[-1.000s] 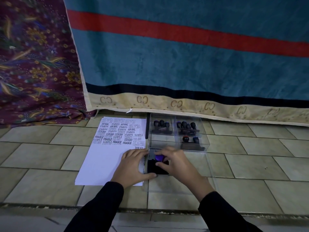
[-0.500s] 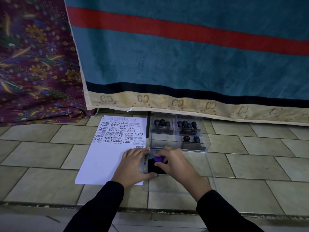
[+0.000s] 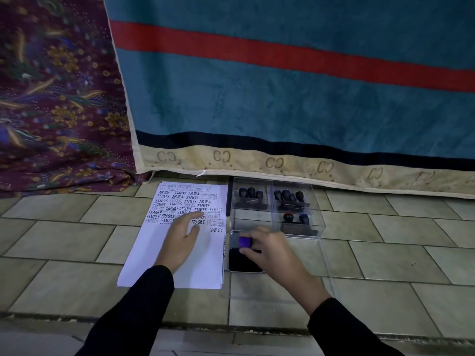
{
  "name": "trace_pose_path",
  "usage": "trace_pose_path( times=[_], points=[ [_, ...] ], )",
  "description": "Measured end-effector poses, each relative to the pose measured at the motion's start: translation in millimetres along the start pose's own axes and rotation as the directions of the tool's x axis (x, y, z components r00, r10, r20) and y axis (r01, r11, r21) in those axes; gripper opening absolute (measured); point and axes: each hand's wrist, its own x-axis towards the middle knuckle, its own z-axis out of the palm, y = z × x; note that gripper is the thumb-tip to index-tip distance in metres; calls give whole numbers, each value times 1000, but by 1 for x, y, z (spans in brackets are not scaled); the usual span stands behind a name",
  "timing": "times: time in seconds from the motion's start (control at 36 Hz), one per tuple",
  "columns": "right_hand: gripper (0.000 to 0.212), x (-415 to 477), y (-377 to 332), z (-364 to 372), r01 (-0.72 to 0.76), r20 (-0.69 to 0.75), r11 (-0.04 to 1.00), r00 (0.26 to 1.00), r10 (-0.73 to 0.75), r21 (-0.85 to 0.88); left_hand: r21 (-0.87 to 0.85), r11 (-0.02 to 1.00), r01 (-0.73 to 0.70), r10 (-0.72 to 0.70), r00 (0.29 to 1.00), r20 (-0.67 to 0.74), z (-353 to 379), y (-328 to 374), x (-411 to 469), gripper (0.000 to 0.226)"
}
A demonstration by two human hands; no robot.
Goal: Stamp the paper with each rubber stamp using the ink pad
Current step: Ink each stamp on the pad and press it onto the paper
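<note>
Pinching a purple-handled rubber stamp (image 3: 244, 242), the fingers (image 3: 247, 251) of the right hand (image 3: 270, 249) close around its knob; its base sits over the dark ink pad (image 3: 243, 262), though whether it touches the pad cannot be told. Left hand (image 3: 181, 238): fingers spread loosely, holding nothing, palm down on the paper (image 3: 195, 268), index finger reaching toward the printed rows. One sheet or thin stack of paper, lying on the tiled floor (image 3: 64, 235) just left of the ink pad; its far half carries many impressions, among them AIR MAIL, SAMPLE, FRAGILE, AMENDED, EXPRESS; near half blank. One ink pad, lid open, at the near edge of a clear plastic box (image 3: 317, 222). Box has compartments: far left holds about three dark-handled stamps (image 3: 250, 195), far right about four (image 3: 289, 197), near right two, one with a red-topped knob (image 3: 288, 217) and one dark (image 3: 303, 219). Count inside is approximate; handles overlap. A clear lid (image 3: 321, 273) lies flat on the floor under the right wrist. Both arms in black sleeves (image 3: 144, 304). Behind: one teal blanket (image 3: 282, 98) with a red stripe and cream border, one maroon floral cloth (image 3: 56, 98) to its left.
</note>
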Motion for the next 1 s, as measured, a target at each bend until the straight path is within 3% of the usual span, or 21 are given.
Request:
trace_pose_path(
  times=[0.06, 0.11, 0.19, 0.56, 1.0],
  points=[
    [31, 13, -5, 0, 33, -47, 999, 998, -33, 5, 271, 959, -88, 108, 993, -57, -2, -10, 4, 33],
    [32, 29, -11, 4, 55, -53, 999, 997, -54, 2, 483, 872, -84, 126, 991, -54, 0, -17, 6, 34],
    [32, 49, -17, 14, 55, -21, 998, 998, -56, -21, 574, 818, -34, 76, 996, -50, 7, -26, 3, 37],
    [33, 83, -20, 37, 44, 149, 984, 989, -18, -172, 587, 810, 3, 53, 995, -79, 11, -33, 3, 41],
    [32, 80, -16, 41, 22, 157, 985, 988, 6, -173, 587, 810, 20, 36, 996, -84, 11, -29, 2, 59]
  ],
)
